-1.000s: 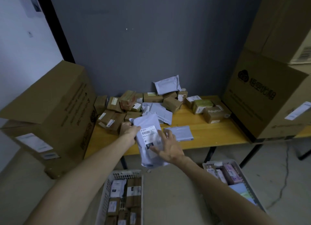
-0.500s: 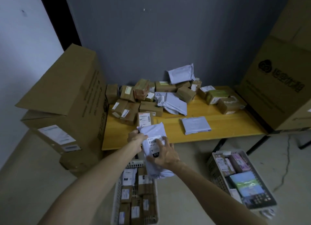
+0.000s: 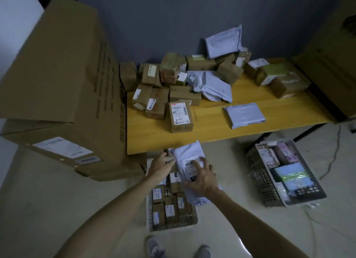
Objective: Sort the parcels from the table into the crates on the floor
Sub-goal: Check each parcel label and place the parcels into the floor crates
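Between left hand (image 3: 160,166) and right hand (image 3: 202,178), a pale lilac mailer (image 3: 187,151) bears a white barcoded label (image 3: 189,163). Beyond them, a yellow table (image 3: 212,126) carries brown boxes (image 3: 157,105); below, a white crate (image 3: 148,215).

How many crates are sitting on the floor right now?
2. The centre crate, full of brown boxes, lies straight ahead; the right crate stands beside it, further right. Others may be out of view.

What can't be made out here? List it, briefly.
Head view only:
- Label text on the mailer: blurred, and partly under the right hand.
- Far end of the left crate: covered by the mailer, the left hand and the right hand.
- Labels in the right crate: too small and dim.
- The big box: cut off by the right edge.
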